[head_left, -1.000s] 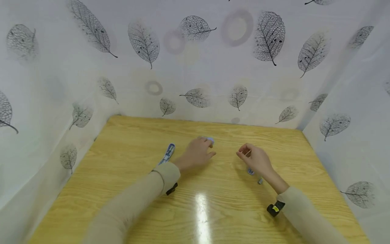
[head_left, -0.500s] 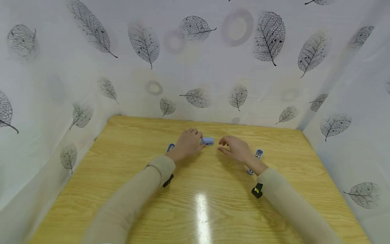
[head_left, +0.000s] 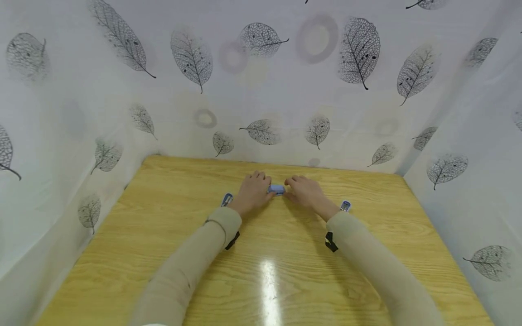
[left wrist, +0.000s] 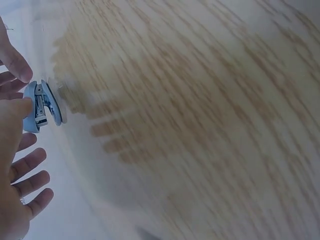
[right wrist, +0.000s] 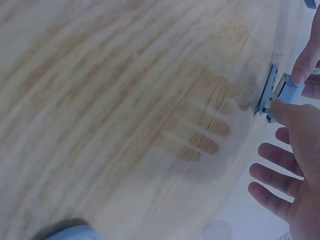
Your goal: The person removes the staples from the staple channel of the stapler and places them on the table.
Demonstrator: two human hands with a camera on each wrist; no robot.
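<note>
A small blue-and-metal stapler (head_left: 277,189) lies at the middle of the wooden table (head_left: 171,253), toward the back. My left hand (head_left: 253,192) pinches its left end, with the thumb (left wrist: 17,107) against the stapler (left wrist: 42,106). My right hand (head_left: 305,192) meets it from the right, and its thumb (right wrist: 292,114) presses the stapler (right wrist: 280,95). The other fingers of both hands spread loosely. In the right wrist view the stapler's thin metal plate stands slightly apart from its blue body.
A blue-and-white item (head_left: 226,199) lies just left of my left wrist. A similar small one (head_left: 345,206) lies right of my right wrist. White leaf-printed curtains (head_left: 318,90) enclose the table at the back and on both sides.
My right hand moved left from the table's right side to the stapler, uncovering the small item there. My left hand shifted slightly back and kept hold of the stapler.
</note>
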